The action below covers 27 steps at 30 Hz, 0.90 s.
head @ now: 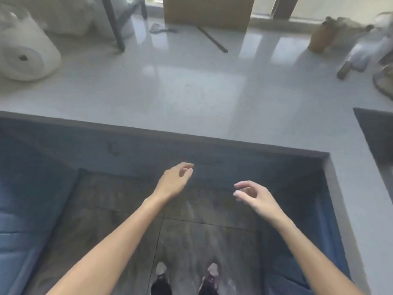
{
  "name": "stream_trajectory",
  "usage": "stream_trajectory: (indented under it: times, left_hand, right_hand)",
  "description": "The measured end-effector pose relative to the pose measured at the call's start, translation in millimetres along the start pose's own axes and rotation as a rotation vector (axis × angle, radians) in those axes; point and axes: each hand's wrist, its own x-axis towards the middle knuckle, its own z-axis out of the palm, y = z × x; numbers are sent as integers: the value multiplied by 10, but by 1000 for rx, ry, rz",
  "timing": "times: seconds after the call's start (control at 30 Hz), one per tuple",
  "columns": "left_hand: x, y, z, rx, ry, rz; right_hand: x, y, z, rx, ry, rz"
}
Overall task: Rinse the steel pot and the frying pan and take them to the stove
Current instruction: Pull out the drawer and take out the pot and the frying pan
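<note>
Neither the steel pot nor the frying pan shows in the head view, and I see no stove. My left hand point(175, 179) hangs in front of the grey counter's edge point(191, 133), fingers loosely curled and holding nothing. My right hand point(253, 195) is a little lower and to the right, fingers apart and curved, also holding nothing. Both forearms reach forward over the dark tiled floor point(202, 235), with my feet point(185, 279) below.
A white roll point(27, 54) lies at the counter's far left, a cardboard box point(207, 11) at the back, a thin dark rod point(212, 40) beside it. Bottles and a brown jar point(321, 38) crowd the far right. A dark recess point(376, 133) opens at right. Blue cabinet fronts point(27, 188) flank me.
</note>
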Motion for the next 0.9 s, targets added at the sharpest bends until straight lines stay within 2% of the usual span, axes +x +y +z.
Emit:
stream_trajectory:
  times: [0.13,0.27,0.37,0.5,0.7,0.9]
  left_hand:
    - [972,-493,450,-83,-23,5]
    - [1698,-893,824,-51,-113,2]
    - [2020,-1055,1028,-17,-145,79]
    - [2234,-1119,1104,-163,-79,145]
    - [2265,-1187,1159,-236,-24,177]
    - [2220,-1228,1234,-255,20,120]
  right_hand:
    - [1097,480,498,101,-3,-14]
    - [2023,756,975,158,25,-17]
    - [2436,920,1172,182,28,-8]
    - [2661,1052,1196,127,94,-121]
    - [2688,1069,1201,144,101,-82]
    - [2589,1039,1239,189,120,-12]
